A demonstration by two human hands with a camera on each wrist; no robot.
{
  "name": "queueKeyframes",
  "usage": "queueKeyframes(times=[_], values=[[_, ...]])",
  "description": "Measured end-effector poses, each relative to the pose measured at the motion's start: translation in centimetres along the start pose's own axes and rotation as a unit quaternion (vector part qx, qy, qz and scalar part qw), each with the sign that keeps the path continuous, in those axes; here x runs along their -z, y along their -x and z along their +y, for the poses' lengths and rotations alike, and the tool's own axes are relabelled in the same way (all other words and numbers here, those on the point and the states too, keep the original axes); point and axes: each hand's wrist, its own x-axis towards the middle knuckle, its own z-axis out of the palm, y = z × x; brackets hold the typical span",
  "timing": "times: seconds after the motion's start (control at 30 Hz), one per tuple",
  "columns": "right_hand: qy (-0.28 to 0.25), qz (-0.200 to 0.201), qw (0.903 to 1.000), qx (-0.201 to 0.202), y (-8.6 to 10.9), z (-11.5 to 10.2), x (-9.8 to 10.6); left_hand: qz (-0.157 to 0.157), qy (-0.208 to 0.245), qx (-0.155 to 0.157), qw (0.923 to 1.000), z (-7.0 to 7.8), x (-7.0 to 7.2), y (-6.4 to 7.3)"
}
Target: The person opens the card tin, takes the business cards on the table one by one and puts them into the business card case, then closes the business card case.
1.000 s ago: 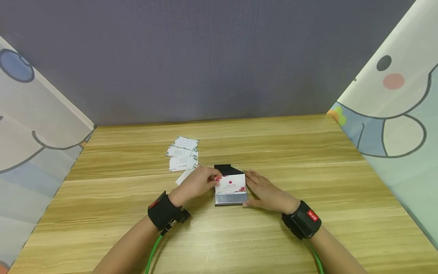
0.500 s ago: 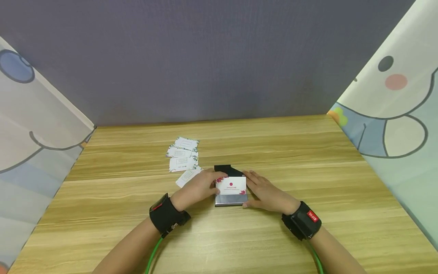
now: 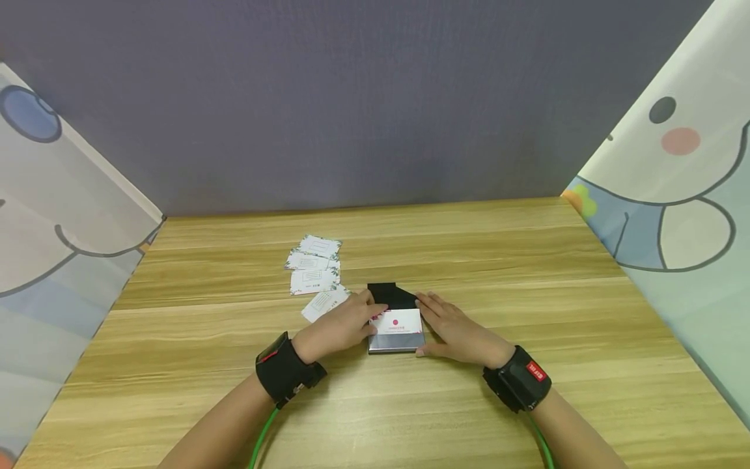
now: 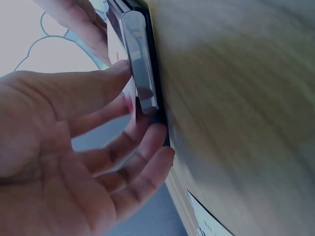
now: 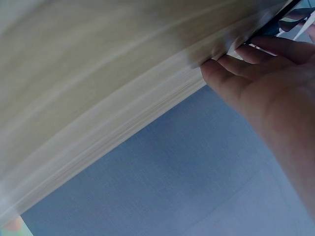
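Note:
A white business card (image 3: 404, 319) with a pink dot and red flowers lies partly inside a metal card case (image 3: 396, 343); the case's silver front covers its near part. The black flap (image 3: 394, 298) of the case is open towards the back. My left hand (image 3: 336, 329) pinches the card's left edge. In the left wrist view its thumb (image 4: 106, 86) touches the case's silver edge, and the other fingers bend round the far end. My right hand (image 3: 463, 333) lies along the case's right side, thumb at the near corner, fingers rather straight and touching the table.
Several white cards (image 3: 313, 280) with floral corners lie overlapping on the wooden table (image 3: 498, 260), left of and behind the case. A grey panel (image 3: 363, 104) stands at the table's back edge. Printed cartoon sheets (image 3: 697, 228) flank both sides.
The card has slid towards me, deeper under the silver front of the case. My left hand has shifted along with it. The right hand stays where it was.

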Motion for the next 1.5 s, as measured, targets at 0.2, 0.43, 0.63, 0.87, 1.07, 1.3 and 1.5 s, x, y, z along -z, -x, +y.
queueKeyframes(times=[0.2, 0.43, 0.63, 0.87, 1.07, 1.3, 1.5], values=[[0.005, 0.003, 1.0000, 0.002, 0.0, 0.0, 0.0, 0.008, -0.046, -0.044, 0.9979, 0.1, -0.1, 0.3], [0.009, 0.005, 0.9999, -0.001, 0.1, 0.0, -0.1, 0.025, -0.057, -0.065, 0.9959, 0.2, -0.2, 0.4], [0.013, 0.003, 0.9999, -0.002, 0.1, 0.1, -0.1, 0.028, -0.068, -0.068, 0.9950, 0.3, -0.2, 0.6], [0.008, 0.001, 1.0000, -0.002, 0.1, 0.0, -0.1, 0.038, -0.008, -0.001, 0.9992, -0.4, 0.0, 1.1], [0.004, -0.003, 1.0000, -0.004, 0.0, 0.0, 0.0, 0.099, -0.019, 0.154, 0.9829, -1.7, 0.7, 2.2], [0.005, -0.005, 1.0000, -0.005, 0.0, 0.1, 0.0, 0.081, -0.049, 0.300, 0.9494, -2.8, 1.1, 3.0], [-0.007, 0.003, 1.0000, 0.002, 0.0, 0.0, 0.1, 0.089, -0.048, 0.304, 0.9472, -3.3, 0.9, 3.2]])
